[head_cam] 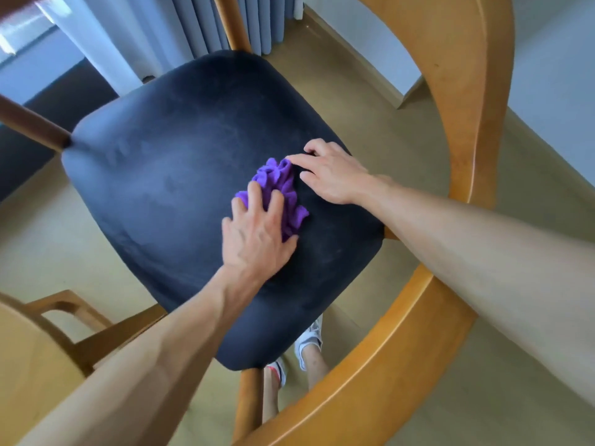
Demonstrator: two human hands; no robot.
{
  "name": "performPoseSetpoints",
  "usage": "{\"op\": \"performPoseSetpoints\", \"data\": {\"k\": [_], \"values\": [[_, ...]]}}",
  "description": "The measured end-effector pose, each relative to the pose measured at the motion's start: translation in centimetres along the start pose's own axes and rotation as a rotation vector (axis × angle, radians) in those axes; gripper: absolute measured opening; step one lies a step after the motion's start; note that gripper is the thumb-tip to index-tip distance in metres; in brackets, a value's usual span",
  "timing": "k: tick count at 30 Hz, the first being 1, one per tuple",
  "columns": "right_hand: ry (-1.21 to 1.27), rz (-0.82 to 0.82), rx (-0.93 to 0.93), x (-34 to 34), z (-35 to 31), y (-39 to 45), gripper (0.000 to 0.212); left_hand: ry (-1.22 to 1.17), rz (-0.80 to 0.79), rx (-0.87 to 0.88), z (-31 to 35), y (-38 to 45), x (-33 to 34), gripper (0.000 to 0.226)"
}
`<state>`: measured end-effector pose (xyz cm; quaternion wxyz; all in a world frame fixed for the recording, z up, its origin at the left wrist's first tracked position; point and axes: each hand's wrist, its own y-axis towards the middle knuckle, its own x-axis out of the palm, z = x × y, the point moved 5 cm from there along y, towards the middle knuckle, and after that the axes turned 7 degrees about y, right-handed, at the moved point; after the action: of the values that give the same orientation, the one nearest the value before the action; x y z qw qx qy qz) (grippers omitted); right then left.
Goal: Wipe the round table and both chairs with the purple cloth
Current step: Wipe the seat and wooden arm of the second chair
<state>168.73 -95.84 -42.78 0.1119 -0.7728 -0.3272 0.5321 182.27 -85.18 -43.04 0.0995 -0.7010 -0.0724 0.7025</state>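
Left hand (257, 233) presses flat, fingers spread, on the bunched purple cloth (283, 191) at frame centre. Right hand (331, 178), fingers loosely extended, touches its upper edge. Bunched so, it may skip parts of the chair seat (167, 175).

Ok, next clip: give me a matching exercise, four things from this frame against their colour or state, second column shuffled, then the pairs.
Things:
1. cloth
2. chair seat
3. chair frame
4. left hand

Colour or state:
A. light wood, curved
B. purple, bunched up
C. fingers spread, pressing on the cloth
D. dark, padded

Pairs: 1-B, 2-D, 3-A, 4-C. The right hand touches the cloth's far end with a fingertip.
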Motion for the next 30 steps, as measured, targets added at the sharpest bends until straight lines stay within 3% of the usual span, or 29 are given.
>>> {"op": "performPoseSetpoints", "data": {"k": [2,4,7,9,13,15,17,21,23,25,27,30], "values": [[-0.011,0.019,0.015,0.2,-0.1,0.2,0.046,-0.139,-0.014,-0.021,1.2,-0.1,0.0,0.046],[-0.016,0.052,0.039,0.4,-0.5,0.3,0.045,-0.284,-0.035,0.083,3.8,-0.5,-0.3,0.045],[-0.032,0.080,0.056,1.0,-0.8,0.0,0.046,-0.211,-0.111,0.547,10.6,-3.1,0.0,0.055],[-0.050,0.059,0.052,1.3,-0.5,-0.5,0.049,-0.002,-0.111,0.851,12.9,-5.6,1.0,0.039],[-0.064,0.045,0.046,1.2,-0.7,-0.7,0.055,0.019,-0.110,1.057,7.0,-9.8,2.0,0.020],[-0.093,0.062,0.057,1.3,-1.0,-0.8,0.056,-0.033,-0.102,1.043,2.2,-10.6,2.1,0.018],[-0.127,0.069,0.060,1.4,-1.6,-1.0,0.057,-0.052,-0.052,0.877,-3.1,-9.4,1.8,0.028],[-0.174,0.114,-0.139,1.6,-4.1,-1.2,0.054,-0.130,0.047,0.135,-12.2,-3.5,-0.4,0.036],[-0.165,0.093,-0.230,2.2,-5.2,-1.2,0.052,-0.150,0.084,-0.072,-12.2,-2.7,-0.8,0.034],[-0.156,0.066,-0.245,2.6,-5.5,-1.1,0.049,-0.167,0.095,-0.118,-8.9,-3.5,-0.7,0.034],[-0.165,0.066,-0.248,2.6,-5.4,-0.9,0.043,-0.224,0.053,-0.046,-3.9,-5.5,0.0,0.035],[-0.160,0.069,-0.259,2.5,-5.1,-1.0,0.038,-0.263,0.011,0.349,3.5,-9.2,0.9,0.029]]}}
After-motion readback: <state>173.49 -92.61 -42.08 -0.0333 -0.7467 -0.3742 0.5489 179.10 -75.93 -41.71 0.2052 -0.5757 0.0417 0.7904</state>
